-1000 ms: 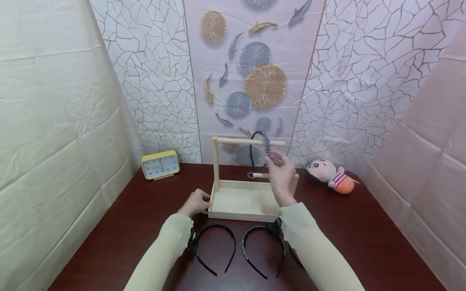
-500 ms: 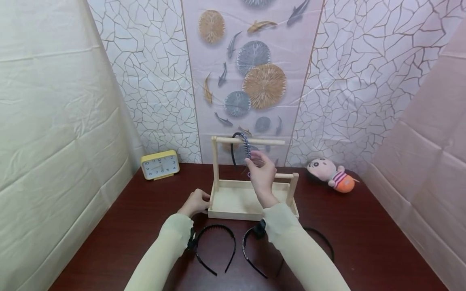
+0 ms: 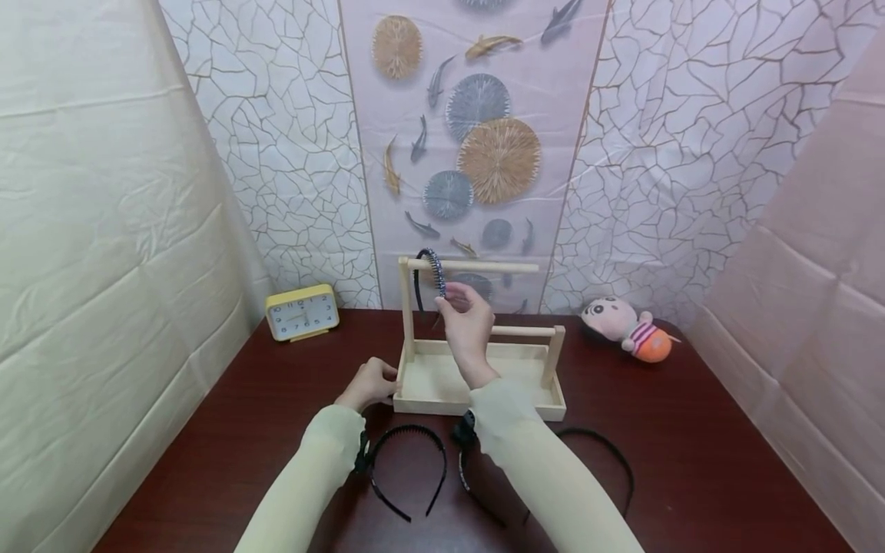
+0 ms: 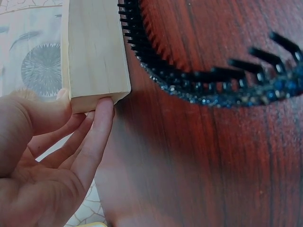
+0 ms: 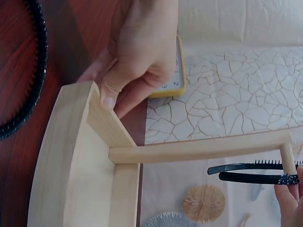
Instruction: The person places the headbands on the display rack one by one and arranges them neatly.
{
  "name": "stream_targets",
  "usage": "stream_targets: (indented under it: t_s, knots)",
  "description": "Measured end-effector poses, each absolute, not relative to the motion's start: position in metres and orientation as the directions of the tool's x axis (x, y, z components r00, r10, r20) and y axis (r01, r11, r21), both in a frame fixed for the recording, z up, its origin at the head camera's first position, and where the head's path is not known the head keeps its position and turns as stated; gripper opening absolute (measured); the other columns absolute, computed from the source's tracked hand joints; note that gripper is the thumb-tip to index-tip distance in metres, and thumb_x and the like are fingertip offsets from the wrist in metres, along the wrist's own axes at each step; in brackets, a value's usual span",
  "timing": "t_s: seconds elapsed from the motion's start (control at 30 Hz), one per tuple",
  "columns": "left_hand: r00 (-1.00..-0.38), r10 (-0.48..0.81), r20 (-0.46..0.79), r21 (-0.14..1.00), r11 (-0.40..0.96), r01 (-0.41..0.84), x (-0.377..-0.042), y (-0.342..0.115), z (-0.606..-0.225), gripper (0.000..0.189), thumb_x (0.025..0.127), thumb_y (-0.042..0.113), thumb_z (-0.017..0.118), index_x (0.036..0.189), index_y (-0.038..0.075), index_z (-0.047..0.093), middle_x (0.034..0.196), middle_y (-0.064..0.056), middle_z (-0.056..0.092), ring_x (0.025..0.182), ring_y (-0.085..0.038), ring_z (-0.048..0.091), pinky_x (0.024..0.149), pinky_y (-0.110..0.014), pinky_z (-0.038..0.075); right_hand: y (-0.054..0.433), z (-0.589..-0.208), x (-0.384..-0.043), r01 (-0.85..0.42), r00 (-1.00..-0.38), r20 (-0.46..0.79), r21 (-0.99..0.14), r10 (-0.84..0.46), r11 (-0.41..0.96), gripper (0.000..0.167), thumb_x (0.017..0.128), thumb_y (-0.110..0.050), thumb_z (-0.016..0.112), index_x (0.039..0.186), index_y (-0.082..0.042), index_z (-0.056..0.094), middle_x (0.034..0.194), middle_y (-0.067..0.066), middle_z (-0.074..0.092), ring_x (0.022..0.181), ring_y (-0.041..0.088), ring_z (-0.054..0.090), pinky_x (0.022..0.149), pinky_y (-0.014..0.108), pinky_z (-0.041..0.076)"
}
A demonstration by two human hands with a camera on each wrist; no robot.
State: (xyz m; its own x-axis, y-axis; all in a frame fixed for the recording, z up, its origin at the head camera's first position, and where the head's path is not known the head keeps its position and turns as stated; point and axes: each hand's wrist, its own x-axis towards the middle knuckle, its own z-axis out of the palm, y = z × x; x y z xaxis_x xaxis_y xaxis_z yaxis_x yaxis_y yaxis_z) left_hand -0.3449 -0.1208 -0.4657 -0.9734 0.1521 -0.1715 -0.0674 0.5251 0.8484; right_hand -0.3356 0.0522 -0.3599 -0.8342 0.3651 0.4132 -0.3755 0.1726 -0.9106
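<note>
A wooden stand [image 3: 549,412] with a shallow tray base, a tall post and two horizontal bars stands on the table. My left hand [image 3: 372,382] grips its left end, thumb and fingers at the corner in the left wrist view. A black headband with comb teeth and glittery beads [image 3: 439,270] hangs over the upper bar [image 3: 491,266], near the tall post. My right hand [image 3: 468,330] pinches the headband's beaded lower end; in the right wrist view, only the fingertips [image 5: 286,203] show at the edge. The left part of the lower bar [image 3: 525,331] is hidden behind this hand.
On the dark red table [image 3: 691,461] in front lie a toothed headband [image 3: 445,457], another partly under my right sleeve [image 3: 465,476], and a third black one [image 3: 628,465] at right. A yellow clock [image 3: 303,313] stands back left, a plush doll [image 3: 631,329] back right.
My right hand has slid the headband leftward along the upper bar, from near its right part to close by the tall post. The left hand keeps its hold on the stand.
</note>
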Motion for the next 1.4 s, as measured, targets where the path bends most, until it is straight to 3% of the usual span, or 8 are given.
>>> stream_targets:
  t_s: [0.27,0.5,0.77,1.17,1.4]
  knots:
    - [-0.974,0.142,-0.175,0.849,0.523,-0.076,-0.341,-0.121,-0.468,0.031,0.091,-0.002,0.065,0.119,-0.012,0.064,0.118,-0.03,0.064,0.084,-0.029,0.073,0.066,-0.036,0.063,0.038,-0.372,-0.337,-0.338,-0.859,0.384,-0.922,0.337,0.19,0.021,0.083,-0.009,0.078,0.104,-0.01,0.073,0.096,0.005,0.073,0.088,0.019,0.071,0.077,0.032,0.058]
    - [-0.972,0.154,-0.177,0.853,0.516,-0.074,-0.343,-0.12,-0.47,0.031,0.09,-0.002,0.065,0.12,-0.012,0.064,0.118,-0.031,0.063,0.086,-0.029,0.073,0.066,-0.036,0.063,0.042,-0.375,-0.334,-0.343,-0.881,0.39,-0.916,0.267,0.206,0.032,0.084,-0.014,0.079,0.114,-0.008,0.07,0.108,0.008,0.073,0.098,0.02,0.071,0.084,0.033,0.059]
    - [-0.973,0.152,-0.173,0.855,0.513,-0.072,-0.348,-0.12,-0.468,0.032,0.09,-0.002,0.066,0.119,-0.013,0.064,0.118,-0.031,0.063,0.088,-0.03,0.072,0.066,-0.037,0.063,0.056,-0.379,-0.33,-0.193,-0.966,0.213,-0.971,0.144,0.141,0.052,0.084,-0.019,0.079,0.132,-0.009,0.062,0.127,0.01,0.066,0.113,0.021,0.066,0.092,0.035,0.057]
    - [-0.973,0.156,-0.17,0.846,0.53,-0.063,-0.348,-0.121,-0.467,0.03,0.091,-0.002,0.065,0.119,-0.012,0.064,0.118,-0.03,0.063,0.086,-0.029,0.073,0.066,-0.036,0.063,0.091,-0.377,-0.301,-0.125,-0.99,0.127,-0.991,0.06,0.041,0.047,0.085,-0.013,0.077,0.13,-0.005,0.062,0.127,0.018,0.064,0.114,0.028,0.062,0.1,0.041,0.052]
    - [-0.975,0.154,-0.163,0.846,0.53,-0.058,-0.349,-0.123,-0.468,0.031,0.091,-0.002,0.065,0.12,-0.013,0.063,0.116,-0.03,0.064,0.087,-0.029,0.072,0.066,-0.036,0.063,0.115,-0.377,-0.283,-0.122,-0.99,0.128,-0.989,0.061,0.088,0.042,0.085,-0.016,0.077,0.125,-0.01,0.066,0.123,0.014,0.067,0.104,0.023,0.066,0.09,0.033,0.057]
